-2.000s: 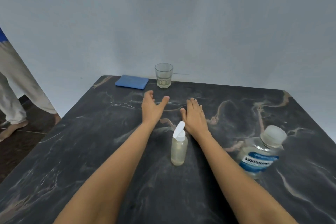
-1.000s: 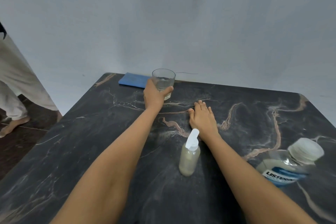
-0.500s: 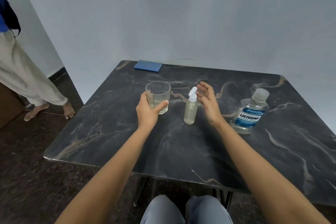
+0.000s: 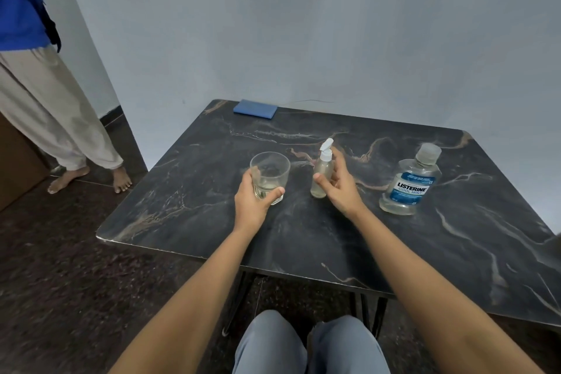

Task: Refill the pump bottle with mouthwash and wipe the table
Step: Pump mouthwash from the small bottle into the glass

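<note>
The pump bottle (image 4: 321,174) stands upright near the middle of the table (image 4: 394,252), its white pump head still screwed on and pale liquid showing inside. The right hand (image 4: 340,188) is cupped round it, thumb across the front and fingers curved behind. I cannot tell whether it already grips or only brackets the bottle. The left hand (image 4: 253,202) grasps the glass (image 4: 269,174), which sits just left of the pump bottle and holds a little pale liquid at the bottom.

The mouthwash bottle (image 4: 408,188) stands capped toward the right side, well apart from both hands. The blue cloth (image 4: 255,109) lies folded at the far left corner, untouched. By this layout the task looks barely begun: the pump head must come off, the mouthwash must be opened and poured, then the table wiped.

There is bare table between the objects and the near edge, and more toward the right edge. The glass is the item nearest the left edge, though not close to it. The far edge meets the wall. A person (image 4: 45,100) stands on the floor beyond the left edge, well clear.
</note>
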